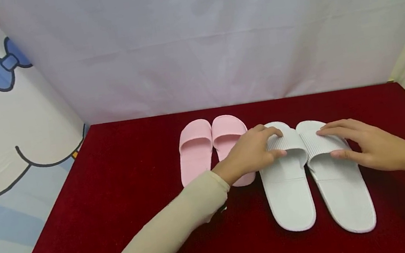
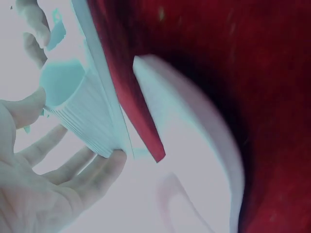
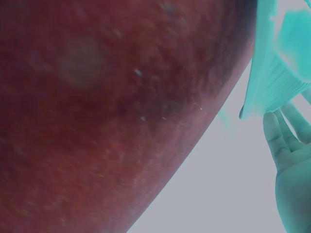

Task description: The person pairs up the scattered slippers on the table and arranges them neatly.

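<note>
A pair of white slide slippers lies on the red cloth, toes toward the back and heels apart. My left hand (image 1: 254,149) is at the ribbed strap of the left white slipper (image 1: 290,200); its fingers reach over the strap and the thumb is at the strap's opening edge. In the left wrist view, the thumb and fingertips of the left hand (image 2: 53,189) span the strap (image 2: 92,111). Over the right white slipper (image 1: 347,201), my right hand (image 1: 368,144) lies with fingers extended across the strap and thumb near its opening. The right wrist view catches its fingertips beside the strap (image 3: 279,90).
A pair of pink slide slippers (image 1: 197,157) stands side by side left of the white pair, partly behind the left hand and forearm. Red cloth (image 1: 120,207) covers the table. A pale curtain (image 1: 214,47) hangs at the back, with a cartoon-printed cloth (image 1: 2,141) at left.
</note>
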